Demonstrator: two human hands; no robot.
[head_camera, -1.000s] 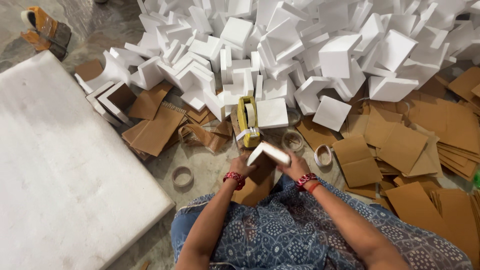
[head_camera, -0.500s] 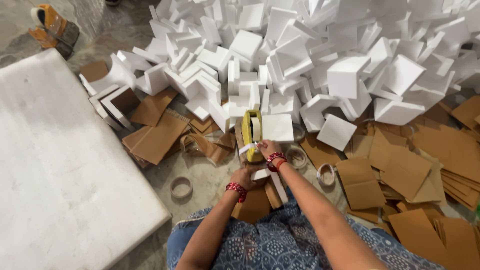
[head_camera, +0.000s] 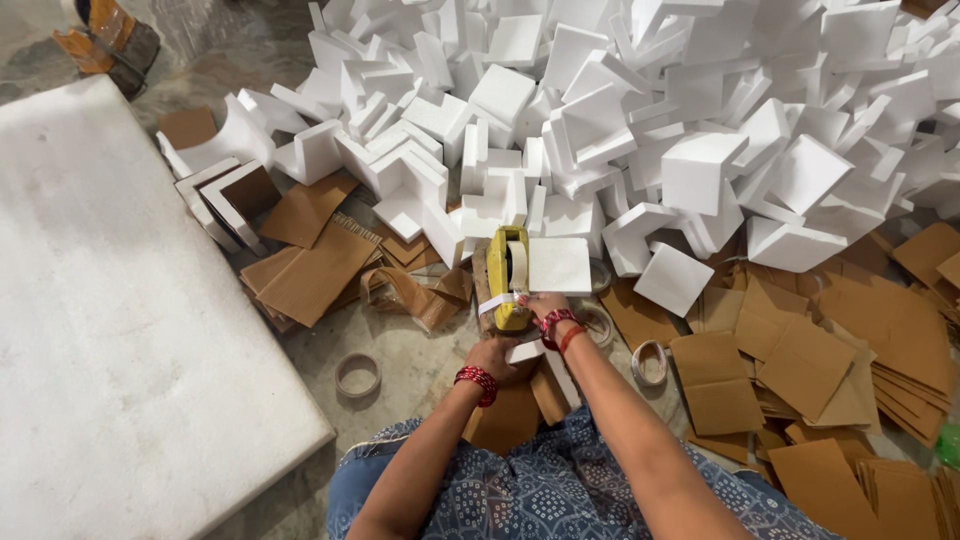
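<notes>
Head view: right hand (head_camera: 545, 306) grip closed on yellow tape dispenser (head_camera: 508, 275); left hand (head_camera: 497, 355) clasps white foam piece (head_camera: 524, 351)

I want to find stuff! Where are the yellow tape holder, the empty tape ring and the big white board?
tape holder (head_camera: 507, 275), head view, yellow side.
tape ring (head_camera: 357, 375), head view, cardboard rim.
white board (head_camera: 110, 330), head view, flat top.

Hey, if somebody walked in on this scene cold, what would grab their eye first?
First the huge heap of white foam pieces across the top of the view. Next, the yellow tape dispenser at centre, where the right hand reaches it while the left hand holds a small white piece just below. Brown cardboard sheets lie scattered at right.
</notes>
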